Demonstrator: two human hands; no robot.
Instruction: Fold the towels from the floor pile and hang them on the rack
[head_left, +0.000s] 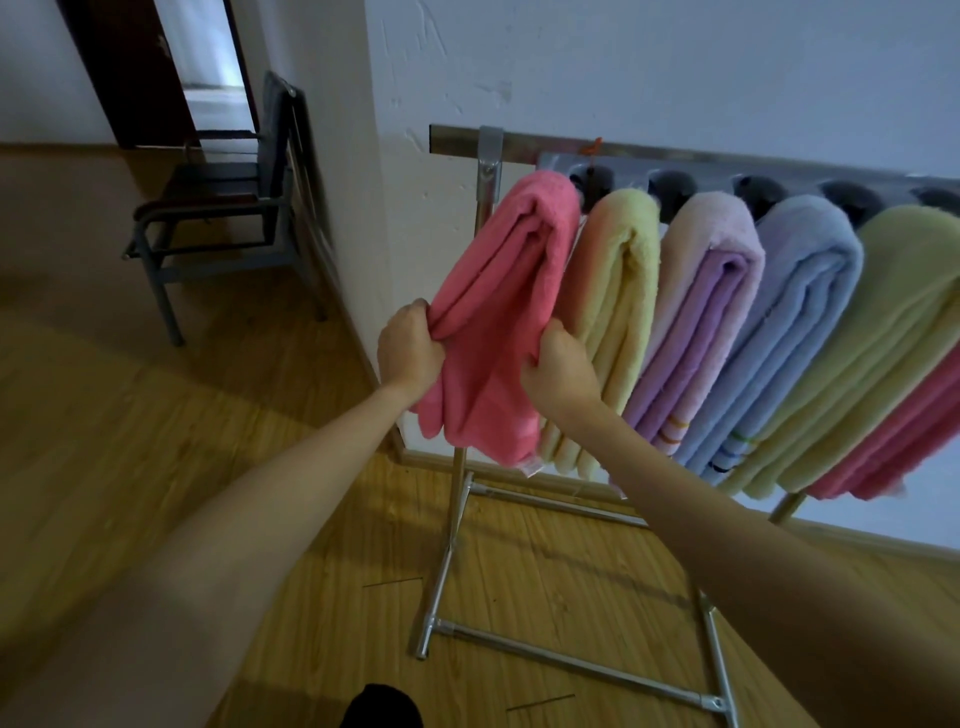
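At the left end of the rack (519, 141), the folded pink towel (498, 312) drapes over the bar, its long axis hanging down toward the person. Both hands grip its near edges, left hand (410, 353) on the outer side, right hand (561, 364) beside the yellow towel (613, 291).

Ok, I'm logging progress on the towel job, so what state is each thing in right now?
Pink towel: folded, draped over the rack, gripped by both hands.
Left hand: grip on the towel's left edge.
Right hand: grip on its right edge.
Other towels: folded, hanging side by side.
Rack: upright.
Chair: unoccupied.
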